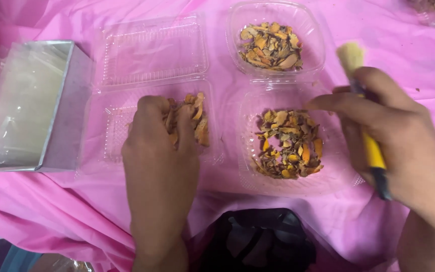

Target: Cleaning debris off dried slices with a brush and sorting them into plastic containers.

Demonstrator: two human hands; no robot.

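The left hand (159, 151) clamps a handful of dried chips (193, 121) over the open clamshell (112, 136); the right hand (393, 136) grips a brush (371, 146). Filling step; next, release gently inside.

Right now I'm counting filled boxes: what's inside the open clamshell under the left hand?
Dried orange-brown pieces lie in the clamshell; the left hand covers whatever lies beneath it.

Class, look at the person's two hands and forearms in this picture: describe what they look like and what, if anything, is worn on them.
Both are bare. The left hand and its forearm show no sleeve, glove, ring or watch. The right hand and its forearm are likewise uncovered, with no glove, jewellery or markings in view. No sleeve edge shows on either arm before it leaves the picture at the bottom.
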